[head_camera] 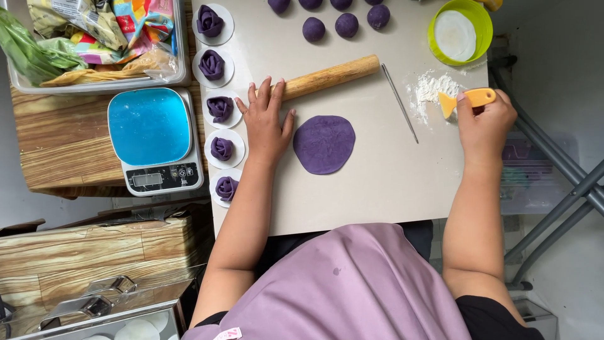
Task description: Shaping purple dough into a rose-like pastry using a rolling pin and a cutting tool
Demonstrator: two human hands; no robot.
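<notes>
Dough disc (324,144) mid-table, rolling pin (329,77) behind; scale (155,140) left, flour (430,89) right.

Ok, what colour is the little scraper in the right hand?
Orange-yellow. The scraper in the right hand shows best in the head view, by the flour.

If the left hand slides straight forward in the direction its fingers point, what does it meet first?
The left hand lies flat on the table with its fingertips already at the wooden rolling pin, so it would probably meet the pin first. The purple dough balls lie beyond.
</notes>
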